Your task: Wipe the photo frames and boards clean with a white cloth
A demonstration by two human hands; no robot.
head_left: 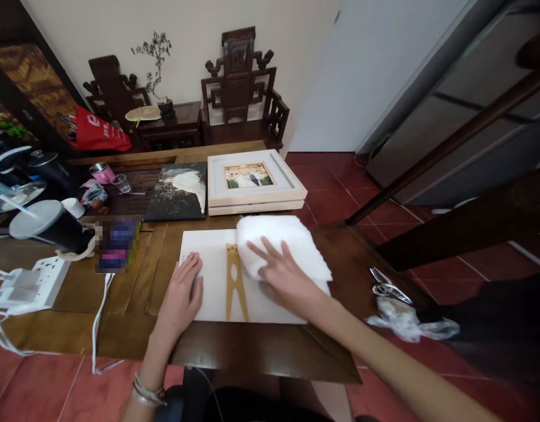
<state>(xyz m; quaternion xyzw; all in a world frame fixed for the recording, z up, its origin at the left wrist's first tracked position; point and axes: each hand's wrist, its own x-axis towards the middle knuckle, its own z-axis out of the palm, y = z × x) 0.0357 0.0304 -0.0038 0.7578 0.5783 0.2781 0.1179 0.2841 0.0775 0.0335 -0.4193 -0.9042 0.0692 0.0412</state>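
Note:
A white picture frame lies face down (217, 281) on the wooden table, its tan easel stand (235, 281) pointing toward me. My left hand (179, 299) lies flat on the frame's left part, fingers stretched out. My right hand (282, 272) presses a white cloth (287, 240) onto the frame's right side with spread fingers.
Behind stand a white framed photo (254, 181) on a second frame and a dark canvas print (179, 190). At left are a power strip (36, 281) with cables, cups and a dark bottle. Scissors (386, 284) and a plastic bag (406, 322) lie at right. Carved chairs stand by the wall.

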